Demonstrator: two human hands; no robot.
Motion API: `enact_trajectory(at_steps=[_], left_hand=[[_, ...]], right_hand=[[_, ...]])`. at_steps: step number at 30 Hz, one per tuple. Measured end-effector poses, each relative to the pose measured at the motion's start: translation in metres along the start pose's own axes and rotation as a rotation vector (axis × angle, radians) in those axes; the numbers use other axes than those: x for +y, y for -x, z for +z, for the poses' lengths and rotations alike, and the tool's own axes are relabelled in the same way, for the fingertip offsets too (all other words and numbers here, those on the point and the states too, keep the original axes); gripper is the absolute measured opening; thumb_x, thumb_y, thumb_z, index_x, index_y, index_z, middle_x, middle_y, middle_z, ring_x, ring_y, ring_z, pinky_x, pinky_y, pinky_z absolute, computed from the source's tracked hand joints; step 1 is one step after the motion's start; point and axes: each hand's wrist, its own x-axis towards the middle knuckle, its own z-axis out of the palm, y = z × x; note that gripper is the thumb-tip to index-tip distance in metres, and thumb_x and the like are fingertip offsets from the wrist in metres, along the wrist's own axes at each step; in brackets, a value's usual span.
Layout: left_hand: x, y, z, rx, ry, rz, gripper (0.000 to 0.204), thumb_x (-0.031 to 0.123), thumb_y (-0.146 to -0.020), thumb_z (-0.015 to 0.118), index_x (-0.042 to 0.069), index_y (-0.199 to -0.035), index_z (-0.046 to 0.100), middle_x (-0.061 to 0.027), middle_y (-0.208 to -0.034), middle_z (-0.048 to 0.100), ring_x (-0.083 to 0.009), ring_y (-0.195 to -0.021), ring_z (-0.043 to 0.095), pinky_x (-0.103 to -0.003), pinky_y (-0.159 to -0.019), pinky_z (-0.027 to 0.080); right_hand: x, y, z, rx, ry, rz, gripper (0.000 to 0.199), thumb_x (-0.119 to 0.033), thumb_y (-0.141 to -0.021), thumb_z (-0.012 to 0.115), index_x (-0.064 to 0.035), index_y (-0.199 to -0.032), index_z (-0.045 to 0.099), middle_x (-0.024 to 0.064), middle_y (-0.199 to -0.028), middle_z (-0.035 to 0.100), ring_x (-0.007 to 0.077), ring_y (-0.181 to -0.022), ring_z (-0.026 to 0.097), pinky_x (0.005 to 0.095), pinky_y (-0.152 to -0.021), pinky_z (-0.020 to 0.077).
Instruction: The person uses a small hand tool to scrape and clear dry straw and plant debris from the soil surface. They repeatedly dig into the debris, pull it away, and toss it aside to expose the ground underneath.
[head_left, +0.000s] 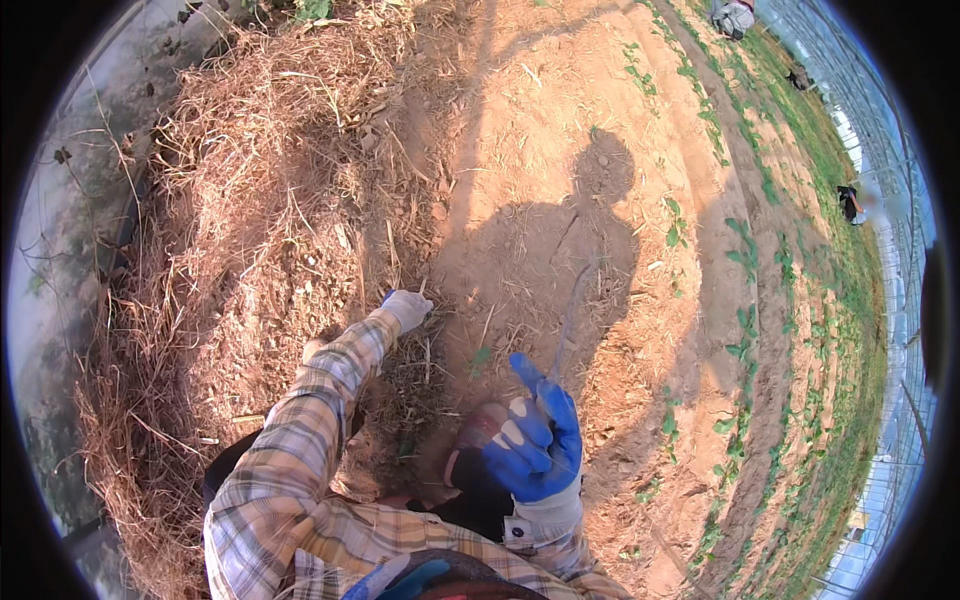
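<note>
My left hand (pixel 406 308), in a white and blue glove, reaches forward with its fingers closed on a tuft of the dry straw (pixel 270 220) at the edge of a big heap. My right hand (pixel 540 445), in a blue glove, is held close to my body and grips the handle of a sickle (pixel 572 320). Its thin curved grey blade points up and away over the bare reddish soil (pixel 560 150). A small green weed (pixel 480 358) stands between the two hands. My plaid sleeves come in from the lower edge.
Rows of small green seedlings (pixel 745 340) run along ridges to the right. Other people (pixel 733 16) crouch far off at the top right, and another person (pixel 851 203) is by the greenhouse wall. Grey plastic sheeting (pixel 60 260) borders the straw on the left.
</note>
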Motion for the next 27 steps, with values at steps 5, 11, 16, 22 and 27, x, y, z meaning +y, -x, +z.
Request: enact_trajectory(at_steps=[5,11,16,22,27], left_hand=[[-0.03,0.1,-0.108,-0.171,-0.257,-0.045,0.024,0.007,-0.087,0.046,0.002,-0.11,0.05,-0.012,-0.091,0.064,-0.026,-0.083,0.065,-0.035,-0.066,0.053],[-0.101,0.298,-0.134,-0.033,-0.228,-0.532,0.018,0.007,-0.088,0.048,0.004,-0.106,0.05,-0.01,-0.088,0.06,-0.0211,-0.084,0.062,-0.033,-0.071,0.052],[-0.141,0.489,-0.076,-0.642,-0.313,-1.274,0.088,0.06,-0.071,0.062,0.019,-0.141,0.028,-0.0103,-0.146,0.027,-0.0286,-0.132,0.03,-0.052,-0.109,0.012],[-0.112,0.51,-0.075,-0.152,0.198,-1.11,0.078,0.055,-0.067,0.066,0.004,-0.123,0.051,-0.0185,-0.123,0.053,-0.0312,-0.112,0.052,-0.041,-0.092,0.043],[-0.011,0.445,-0.145,0.296,0.04,-0.752,0.049,0.04,-0.083,0.054,0.004,-0.116,0.053,-0.0156,-0.114,0.055,-0.0298,-0.108,0.053,-0.039,-0.092,0.041]], right_hand=[[0.002,0.012,-0.012,-0.143,-0.049,0.048,0.044,-0.022,-0.097,0.037,-0.0006,-0.135,0.033,-0.0042,-0.052,0.027,0.0055,-0.037,0.028,0.0224,-0.04,0.028],[0.006,0.016,-0.015,-0.262,-0.146,0.15,0.042,-0.022,-0.096,0.039,-0.0016,-0.133,0.037,-0.0046,-0.052,0.023,0.0049,-0.039,0.024,0.0216,-0.041,0.0247],[0.009,0.012,-0.022,-0.271,-0.169,0.19,0.045,-0.024,-0.094,0.044,-0.0032,-0.133,0.036,-0.0059,-0.054,0.021,0.0046,-0.041,0.022,0.0223,-0.044,0.0209],[0.01,0.005,-0.035,-0.311,-0.094,0.218,0.043,-0.025,-0.094,0.046,-0.0059,-0.132,0.039,-0.0062,-0.054,0.022,0.0044,-0.042,0.023,0.0228,-0.045,0.0223],[0.016,0.001,-0.027,-0.165,-0.08,0.212,0.04,-0.025,-0.093,0.047,-0.0068,-0.128,0.045,-0.0069,-0.054,0.025,0.0046,-0.042,0.024,0.0226,-0.045,0.0235]])
